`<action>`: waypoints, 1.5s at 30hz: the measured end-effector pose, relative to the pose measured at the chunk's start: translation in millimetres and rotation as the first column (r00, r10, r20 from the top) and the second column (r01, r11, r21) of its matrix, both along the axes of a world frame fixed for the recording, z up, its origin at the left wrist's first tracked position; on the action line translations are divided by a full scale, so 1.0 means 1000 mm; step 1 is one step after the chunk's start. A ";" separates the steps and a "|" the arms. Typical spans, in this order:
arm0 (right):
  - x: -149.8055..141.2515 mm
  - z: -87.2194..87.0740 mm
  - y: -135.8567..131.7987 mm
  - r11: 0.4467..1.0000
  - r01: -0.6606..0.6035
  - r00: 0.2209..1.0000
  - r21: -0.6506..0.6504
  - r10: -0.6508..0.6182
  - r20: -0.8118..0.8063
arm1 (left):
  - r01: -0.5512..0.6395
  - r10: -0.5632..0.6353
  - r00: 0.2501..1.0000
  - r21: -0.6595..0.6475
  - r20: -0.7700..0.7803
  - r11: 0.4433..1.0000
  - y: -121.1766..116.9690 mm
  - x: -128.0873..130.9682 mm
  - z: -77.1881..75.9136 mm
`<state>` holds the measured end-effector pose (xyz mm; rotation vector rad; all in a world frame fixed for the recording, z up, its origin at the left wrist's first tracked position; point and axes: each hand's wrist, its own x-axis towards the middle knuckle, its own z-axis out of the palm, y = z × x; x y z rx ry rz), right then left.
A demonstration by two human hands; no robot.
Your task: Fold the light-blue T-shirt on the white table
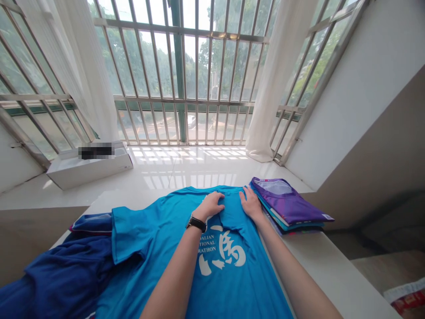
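A bright blue T-shirt [149, 248] lies spread out in front of me, with white lettering and a large white character on it. Its right side is folded inward, and that sleeve lies over the body of the shirt. My left hand [212, 204], with a black-strapped watch on the wrist, rests on the shirt near the folded sleeve; its fingers are bent, with the thumb apart from them. At the folded right edge, my right hand [251, 203] lies flat with its fingers spread, touching the shirt beside a stack of folded clothes.
The stack, topped by a purple shirt [292, 201], sits on the white table [327, 252] at right. Dark blue clothing [73, 261] is heaped at left. On the windowsill [152, 166] stands a white box [91, 170]. Behind are white curtains [275, 88] and a barred window.
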<state>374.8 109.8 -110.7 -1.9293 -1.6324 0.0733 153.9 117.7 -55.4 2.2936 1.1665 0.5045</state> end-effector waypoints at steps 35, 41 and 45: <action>0.027 0.007 -0.148 0.918 -0.383 0.921 0.101 0.371 0.116 | 0.162 -0.109 0.930 0.125 -0.351 0.979 -0.060 0.046 -0.003; 0.015 0.025 -0.171 0.863 -0.488 0.871 0.133 0.473 0.130 | 0.117 -0.064 0.969 0.219 -0.237 0.969 -0.071 0.027 -0.011; 0.014 0.027 -0.174 0.866 -0.498 0.862 0.056 0.486 0.145 | 0.065 -0.015 0.980 0.253 -0.196 0.965 -0.093 0.009 0.003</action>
